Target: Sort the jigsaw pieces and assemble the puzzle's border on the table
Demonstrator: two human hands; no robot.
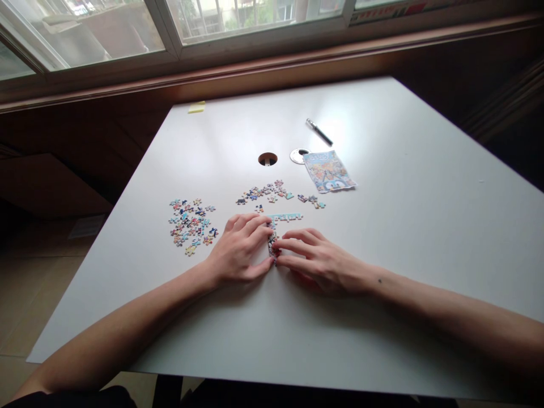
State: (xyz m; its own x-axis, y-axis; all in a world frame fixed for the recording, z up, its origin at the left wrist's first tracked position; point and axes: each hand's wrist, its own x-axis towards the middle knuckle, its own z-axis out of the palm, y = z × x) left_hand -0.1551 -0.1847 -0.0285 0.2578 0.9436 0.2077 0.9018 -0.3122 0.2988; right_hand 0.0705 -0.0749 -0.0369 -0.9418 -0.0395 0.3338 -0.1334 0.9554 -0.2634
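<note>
An L-shaped strip of joined jigsaw puzzle pieces lies on the white table, its short light-blue row running to the right at the top. The column below it is partly covered by my fingers. My left hand holds the column's left side, with its fingertips near the corner and its thumb at the lower end. From the right, my right hand closes its fingertips on the column's lower part. Exactly which piece they touch is hidden. Left of my hands lies a pile of loose puzzle pieces.
More loose pieces are scattered beyond the strip. A picture sheet overlaps a round cover, with a pen behind. The table has a round hole and a yellow sticky note at its far edge.
</note>
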